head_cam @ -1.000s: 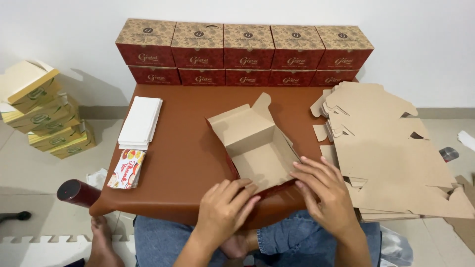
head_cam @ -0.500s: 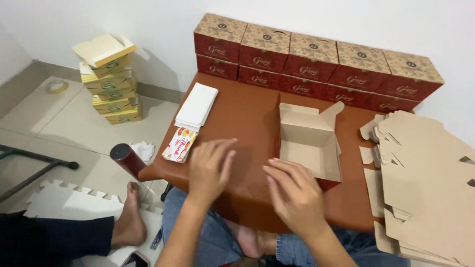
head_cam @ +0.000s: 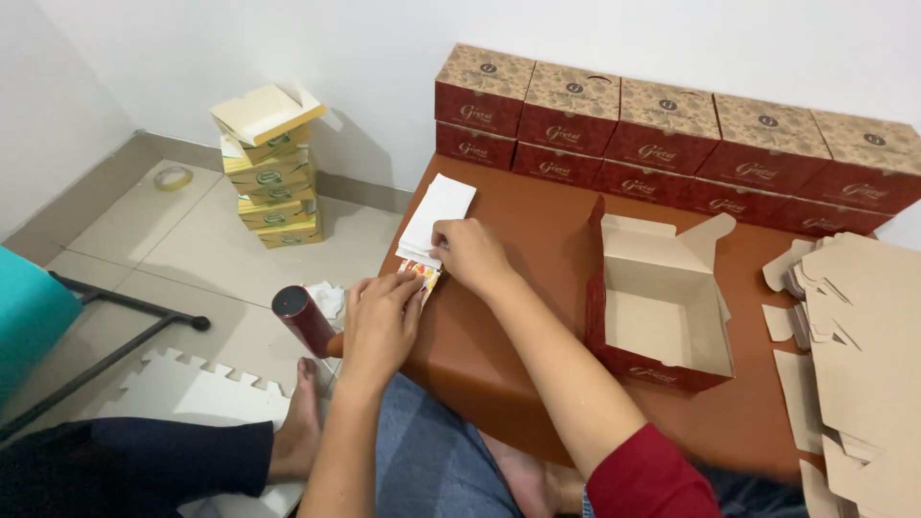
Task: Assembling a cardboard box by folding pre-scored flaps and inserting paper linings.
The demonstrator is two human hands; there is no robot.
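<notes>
An open red cardboard box (head_cam: 662, 307) with a plain brown inside stands on the brown table (head_cam: 537, 230), apart from both hands. At the table's left edge lies a stack of white paper sheets (head_cam: 439, 213) beside a small pile of colourful printed cards (head_cam: 422, 272). My right hand (head_cam: 467, 253) rests on the near end of the white stack, fingers pinching a sheet corner. My left hand (head_cam: 381, 321) lies over the colourful cards, fingertips touching them. Whether either hand has lifted anything I cannot tell.
Closed red-and-brown boxes (head_cam: 672, 144) line the table's back in two rows. Flat unfolded brown box blanks (head_cam: 854, 336) pile at the right. On the floor: a stack of yellow boxes (head_cam: 269, 168), a dark red bottle (head_cam: 303, 318), a tape roll (head_cam: 173, 178), another person's foot (head_cam: 293, 432).
Both hands left the open box and moved left to the white sheets and colourful cards. The view swung left, showing more floor.
</notes>
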